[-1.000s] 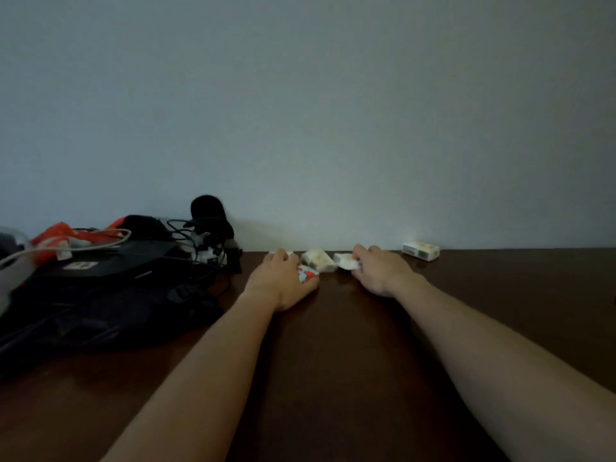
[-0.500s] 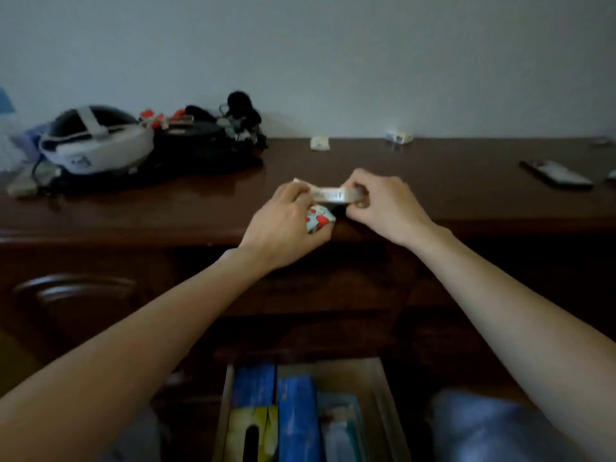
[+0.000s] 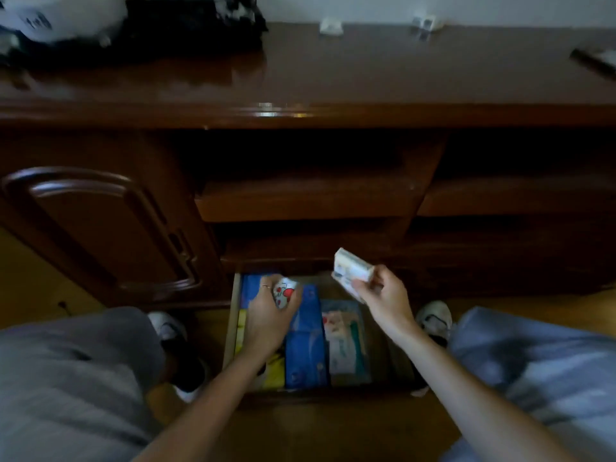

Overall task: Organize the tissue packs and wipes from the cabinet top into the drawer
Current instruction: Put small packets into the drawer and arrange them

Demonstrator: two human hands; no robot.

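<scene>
the dark wooden cabinet point(image 3: 333, 78) is filling the upper view, its top still carrying a white tissue pack point(image 3: 330, 26) and a small box point(image 3: 425, 22) near the wall. below, the open drawer point(image 3: 229, 331) is holding blue packs point(image 3: 306, 341), yellow ones and a wipes pack point(image 3: 343, 345). the right hand point(image 3: 386, 296) is gripping a pale tissue pack point(image 3: 351, 271) above the drawer. the left hand point(image 3: 268, 310) is curling around a small red-and-white pack point(image 3: 284, 293) over the blue packs.

Blurred white headset point(image 3: 50, 18) cut off at the top-left edge; dark flat object point(image 3: 596, 61) cut at the right edge, unidentifiable; left hand point(image 3: 270, 315) hides part of its red-patterned pack point(image 3: 283, 293); two small packs point(image 3: 330, 26) on the table too blurred to read.
</scene>
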